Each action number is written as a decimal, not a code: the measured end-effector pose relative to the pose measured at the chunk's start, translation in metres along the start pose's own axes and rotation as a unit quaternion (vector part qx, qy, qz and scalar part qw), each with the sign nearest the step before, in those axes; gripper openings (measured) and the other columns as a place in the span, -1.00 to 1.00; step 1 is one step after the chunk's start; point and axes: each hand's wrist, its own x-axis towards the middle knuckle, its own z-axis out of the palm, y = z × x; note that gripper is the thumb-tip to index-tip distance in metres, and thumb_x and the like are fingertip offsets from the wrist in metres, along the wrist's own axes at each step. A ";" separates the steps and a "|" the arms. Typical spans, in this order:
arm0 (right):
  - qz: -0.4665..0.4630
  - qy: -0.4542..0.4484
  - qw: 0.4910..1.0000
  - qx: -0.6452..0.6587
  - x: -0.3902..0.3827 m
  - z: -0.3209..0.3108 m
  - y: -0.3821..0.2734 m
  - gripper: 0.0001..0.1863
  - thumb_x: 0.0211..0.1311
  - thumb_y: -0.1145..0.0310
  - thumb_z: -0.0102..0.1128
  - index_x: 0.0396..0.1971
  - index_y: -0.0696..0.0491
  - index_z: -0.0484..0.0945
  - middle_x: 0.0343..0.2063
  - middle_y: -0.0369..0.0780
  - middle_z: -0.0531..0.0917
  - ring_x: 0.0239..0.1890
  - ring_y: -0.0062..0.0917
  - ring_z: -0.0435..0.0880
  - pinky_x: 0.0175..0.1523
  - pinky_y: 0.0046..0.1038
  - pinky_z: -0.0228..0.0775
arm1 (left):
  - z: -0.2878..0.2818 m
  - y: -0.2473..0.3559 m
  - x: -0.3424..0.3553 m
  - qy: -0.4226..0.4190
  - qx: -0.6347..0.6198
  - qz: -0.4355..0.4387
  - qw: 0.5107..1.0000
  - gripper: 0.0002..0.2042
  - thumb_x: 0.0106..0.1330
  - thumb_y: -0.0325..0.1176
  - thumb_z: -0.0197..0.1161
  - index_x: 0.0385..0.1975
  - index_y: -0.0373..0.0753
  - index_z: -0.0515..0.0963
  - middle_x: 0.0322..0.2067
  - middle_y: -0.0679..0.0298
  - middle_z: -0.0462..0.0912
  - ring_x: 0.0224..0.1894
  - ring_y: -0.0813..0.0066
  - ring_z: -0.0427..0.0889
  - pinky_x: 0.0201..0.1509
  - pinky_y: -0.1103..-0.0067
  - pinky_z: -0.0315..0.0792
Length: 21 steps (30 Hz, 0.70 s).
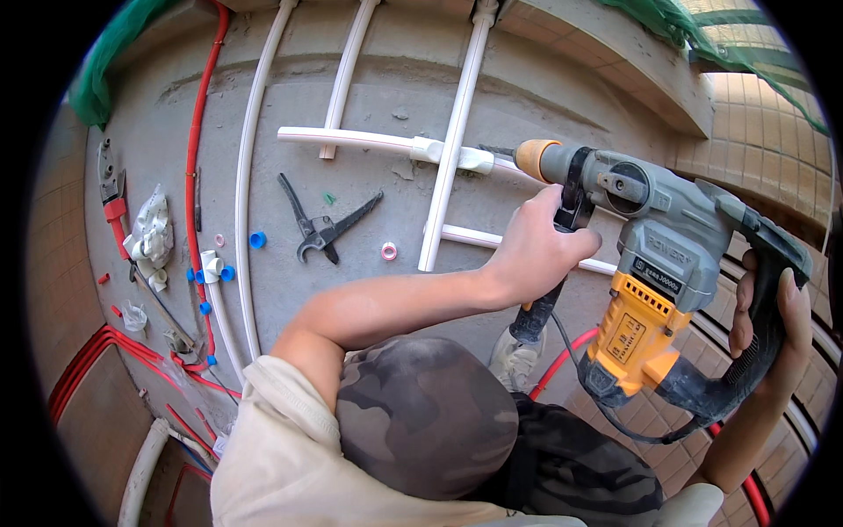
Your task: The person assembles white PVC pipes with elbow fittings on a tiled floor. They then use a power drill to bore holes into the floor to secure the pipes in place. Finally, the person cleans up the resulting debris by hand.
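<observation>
I hold a grey and orange rotary hammer drill (654, 246) with both hands. My left hand (553, 237) is closed on its black side handle behind the orange-tipped chuck, and my right hand (773, 316) grips the black rear handle. The dark bit (496, 151) points left, near a white pipe coupling (421, 151) where a horizontal white pipe (342, 136) crosses a longer one (461, 105); whether the bit touches anything I cannot tell. Black pipe cutters (320, 230) lie on the grey concrete, with a small pink-and-white ring (389, 250) beside them.
My camouflage-clad knees (421, 413) are below. At left are red conduit (195, 132), a white pipe (255, 132), blue fittings (257, 240), a plastic bag (151, 224) and a red-handled tool (112, 189). Green netting (114, 53) hangs at upper left, and tiled surfaces (742, 105) border the right.
</observation>
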 end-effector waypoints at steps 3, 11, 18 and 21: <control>0.034 -0.011 0.999 0.021 0.015 0.009 -0.004 -0.48 0.63 0.07 -0.09 0.14 0.31 0.34 -0.40 -0.23 0.57 -0.70 -0.77 0.49 -0.65 -0.73 0.44 | -0.006 0.002 0.007 0.022 0.044 -0.016 0.999 -0.68 0.16 -0.29 0.40 -0.27 -0.37 0.46 -0.51 0.25 0.60 -0.50 0.54 0.63 -0.40 0.55 0.52; 0.208 -0.037 0.975 0.068 0.092 0.010 -0.041 -0.68 0.49 0.18 0.22 -0.07 0.16 0.52 -0.39 -0.30 0.61 -0.60 -0.75 0.55 -0.58 -0.66 0.49 | 0.005 0.052 0.037 0.144 0.126 -0.219 0.957 -0.42 0.09 -0.14 0.54 -0.09 -0.44 0.43 -0.43 0.14 0.63 -0.62 0.43 0.62 -0.60 0.52 0.48; 0.305 0.000 0.940 0.154 0.117 0.010 -0.043 -0.85 0.35 0.35 0.29 -0.32 0.11 0.59 -0.53 -0.28 0.62 -0.60 -0.62 0.59 -0.57 -0.54 0.47 | 0.023 0.097 0.050 0.170 0.374 -0.334 0.848 -0.25 0.22 0.15 0.36 0.21 -0.36 0.39 0.03 -0.11 0.72 0.15 -0.04 0.69 0.22 0.20 0.55; 0.324 0.027 0.924 0.203 0.104 0.022 -0.050 -0.88 0.33 0.41 0.26 -0.36 0.14 0.58 -0.55 -0.27 0.59 -0.61 -0.56 0.59 -0.57 -0.47 0.44 | 0.016 0.107 0.045 0.160 0.396 -0.347 0.835 -0.21 0.16 0.24 0.36 0.24 -0.27 0.46 0.09 -0.11 0.68 0.19 -0.05 0.65 0.26 0.21 0.52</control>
